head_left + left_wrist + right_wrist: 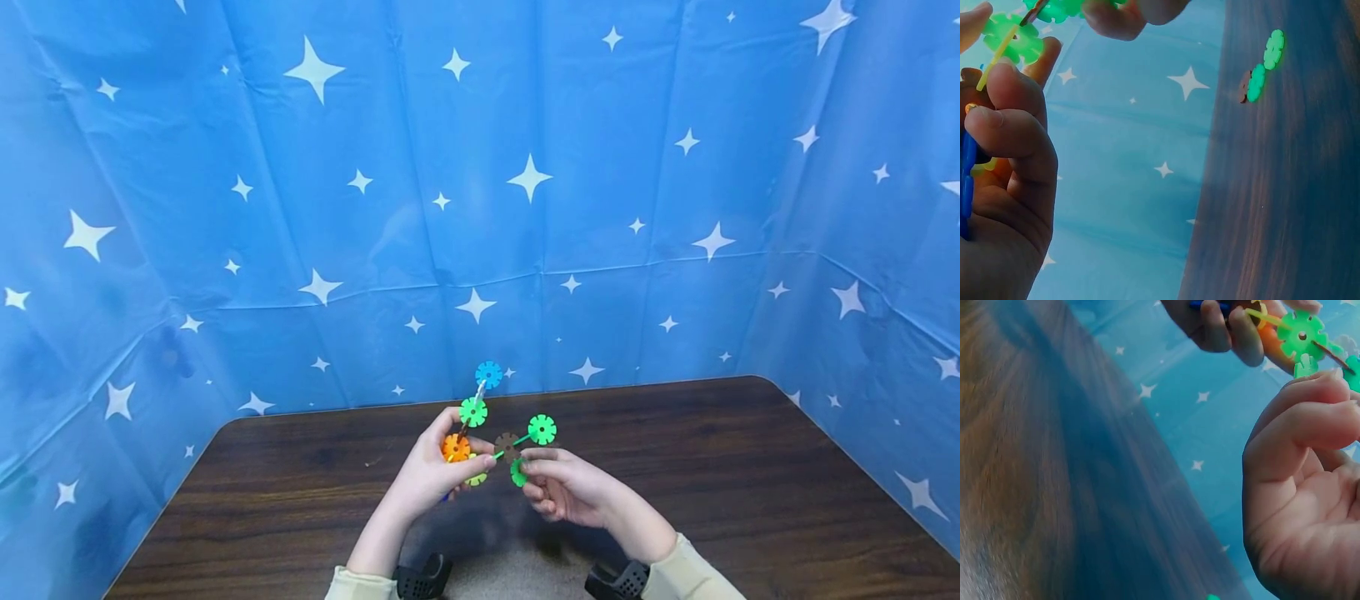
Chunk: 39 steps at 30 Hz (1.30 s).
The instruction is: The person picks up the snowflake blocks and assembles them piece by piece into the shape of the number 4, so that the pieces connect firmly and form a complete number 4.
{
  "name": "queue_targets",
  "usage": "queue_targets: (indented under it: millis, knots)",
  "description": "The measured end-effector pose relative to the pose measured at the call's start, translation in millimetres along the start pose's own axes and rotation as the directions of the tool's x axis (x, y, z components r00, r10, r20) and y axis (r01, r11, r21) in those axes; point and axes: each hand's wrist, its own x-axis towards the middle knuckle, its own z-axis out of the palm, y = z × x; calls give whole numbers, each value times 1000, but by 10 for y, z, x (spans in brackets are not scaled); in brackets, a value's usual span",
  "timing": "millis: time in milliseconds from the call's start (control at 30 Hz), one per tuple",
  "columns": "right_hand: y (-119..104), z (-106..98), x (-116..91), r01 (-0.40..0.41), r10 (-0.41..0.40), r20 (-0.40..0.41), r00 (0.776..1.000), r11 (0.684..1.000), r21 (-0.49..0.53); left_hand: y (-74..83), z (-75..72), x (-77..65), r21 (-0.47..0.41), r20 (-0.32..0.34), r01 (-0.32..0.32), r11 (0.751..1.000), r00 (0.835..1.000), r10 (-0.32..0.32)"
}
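In the head view, my left hand (423,479) grips a joined build of notched plastic discs. Among its parts are an orange disc (455,448), a green disc (473,412), a blue disc (489,374) at the top and a yellow disc (476,479). A dark blue disc (967,187) lies against the palm in the left wrist view. My right hand (570,490) pinches a small green disc (517,473) beside a brown disc (508,446). Another green disc (542,429) sticks out above the right fingers. The fingertips partly hide the joints between discs.
A dark wood-grain table (262,500) lies below both hands. Blue star-patterned cloth (480,233) surrounds it at the back and sides. In the left wrist view, a light green disc (1274,49) and a darker green disc (1255,82) appear against the tabletop.
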Motion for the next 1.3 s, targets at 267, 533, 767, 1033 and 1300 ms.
queue_targets:
  millis: [267, 533, 767, 1033, 1300]
  knots:
    - [29, -1, -32, 51, -63, 163, 985, 996, 72, -3, 15, 2, 6, 10, -7, 1000, 1000, 7]
    - [46, 8, -10, 38, -79, 256, 963, 986, 161, 3, -8, -10, -1, 1, -11, 1000, 1000, 11]
    - [45, 38, -1, -13, -58, 263, 963, 965, 260, 19, -27, -17, -1, -12, -11, 1000, 1000, 11]
    - [40, 62, -15, 12, -84, 250, 964, 961, 278, -13, -54, -10, 2, -23, -26, 1000, 999, 27]
    - [32, 56, -25, 26, -89, 252, 964, 969, 244, -16, -55, -10, 3, -13, -27, 1000, 1000, 27]
